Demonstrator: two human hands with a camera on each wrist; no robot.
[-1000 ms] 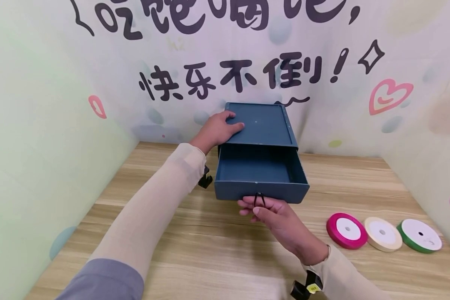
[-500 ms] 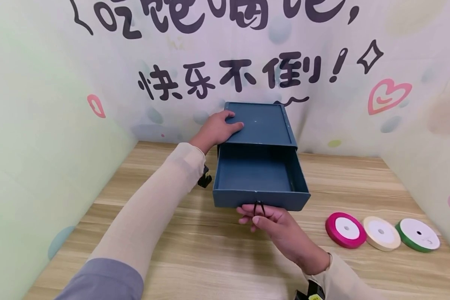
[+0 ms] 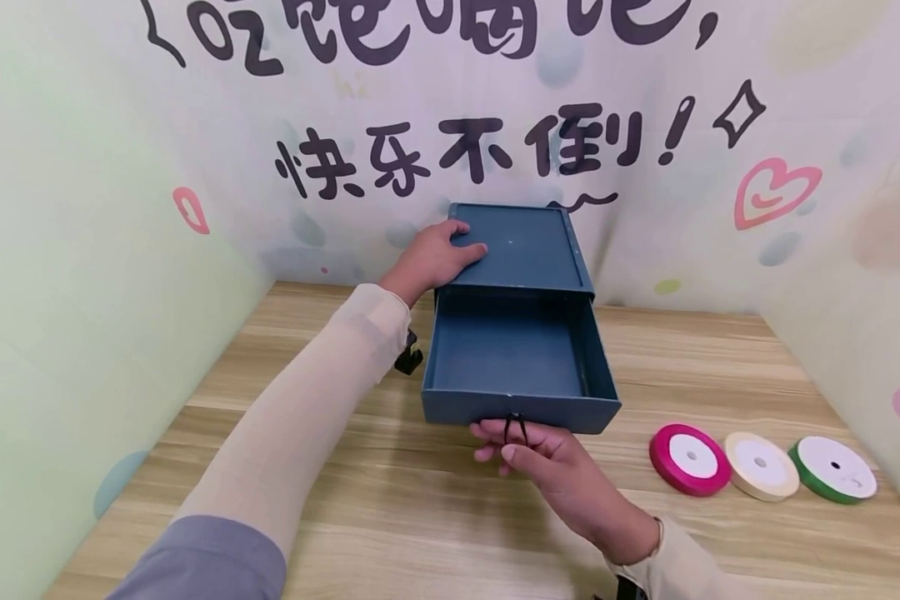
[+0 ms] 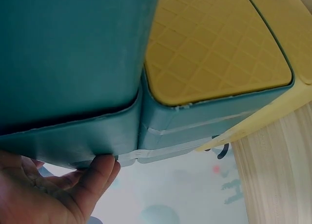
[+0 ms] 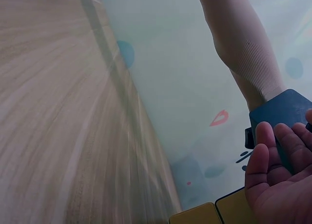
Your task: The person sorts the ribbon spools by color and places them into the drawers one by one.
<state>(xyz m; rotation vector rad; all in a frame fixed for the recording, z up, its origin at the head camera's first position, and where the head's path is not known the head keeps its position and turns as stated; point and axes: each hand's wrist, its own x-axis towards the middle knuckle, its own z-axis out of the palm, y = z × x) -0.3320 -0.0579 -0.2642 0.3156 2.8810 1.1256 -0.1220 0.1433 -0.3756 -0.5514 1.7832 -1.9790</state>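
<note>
A dark blue drawer box (image 3: 521,246) stands at the back of the table, its drawer (image 3: 521,410) pulled well out and showing a bare floor inside. My left hand (image 3: 433,254) rests on the box's top at the left edge, thumb and a finger extended over the lid. In the left wrist view, the thumb (image 4: 100,173) lies along the box's edge. At the drawer front, my right hand (image 3: 555,462) has its fingers through a black loop pull (image 3: 516,427), the thumb pressing against them. The right wrist view shows this palm turned up, the loop mostly cut off.
Three ribbon rolls lie in a row at the right: magenta (image 3: 690,460), cream (image 3: 762,467) and green-edged (image 3: 834,469). Yellow lattice panels (image 4: 214,48) show under the blue part in the left wrist view. A printed cloth backdrop (image 3: 645,242) rises behind the wood-grain table (image 3: 390,517).
The drawer has slid further out toward me, with my right hand drawing back on the loop. My left hand has stayed in place on the box.
</note>
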